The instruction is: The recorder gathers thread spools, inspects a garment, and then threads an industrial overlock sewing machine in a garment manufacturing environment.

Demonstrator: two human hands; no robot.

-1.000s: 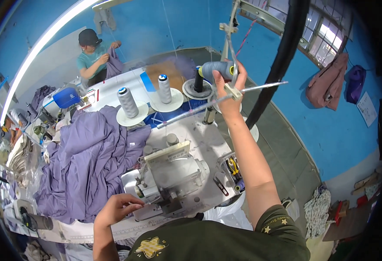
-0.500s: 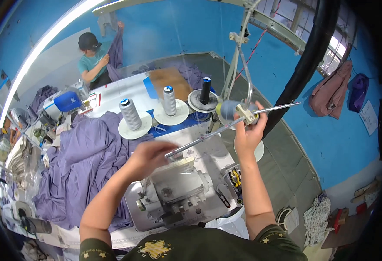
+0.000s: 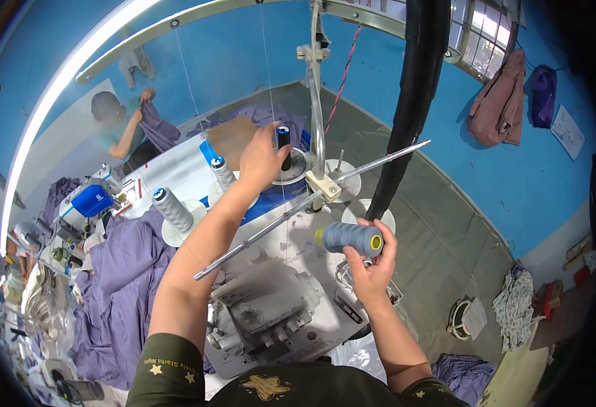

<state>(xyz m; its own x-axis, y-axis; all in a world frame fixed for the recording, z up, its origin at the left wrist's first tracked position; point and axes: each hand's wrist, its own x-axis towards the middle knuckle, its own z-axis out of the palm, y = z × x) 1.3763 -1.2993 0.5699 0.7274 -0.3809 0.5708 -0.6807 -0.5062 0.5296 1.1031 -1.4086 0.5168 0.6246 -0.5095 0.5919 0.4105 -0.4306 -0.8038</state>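
Observation:
My right hand (image 3: 374, 271) is closed around a grey-blue cone of thread (image 3: 349, 239) with yellow-green ends, held sideways over the right edge of the machine table. My left hand (image 3: 261, 159) reaches over the thread stand, its fingers wrapped round the black thread spool (image 3: 284, 148), which stands upright on a round holder. Two pale grey thread cones stand left of it, one at the front (image 3: 174, 209) and one partly behind my left forearm (image 3: 222, 173). A metal thread-guide bar (image 3: 271, 227) slants between my arms, fixed by a cream clamp (image 3: 323, 186) to the upright pole.
A white overlock sewing machine (image 3: 264, 298) sits below my hands. Purple fabric (image 3: 121, 278) is heaped at left. Across the white table, another person (image 3: 121, 129) handles purple cloth. A thick black hose (image 3: 413, 102) hangs at right, beside a bare spool pin (image 3: 340, 161).
My left hand has gone from the bar's near end to the black spool. My right hand has left the bar's clamp and brought the grey-blue cone nearer me. The whole view has shifted.

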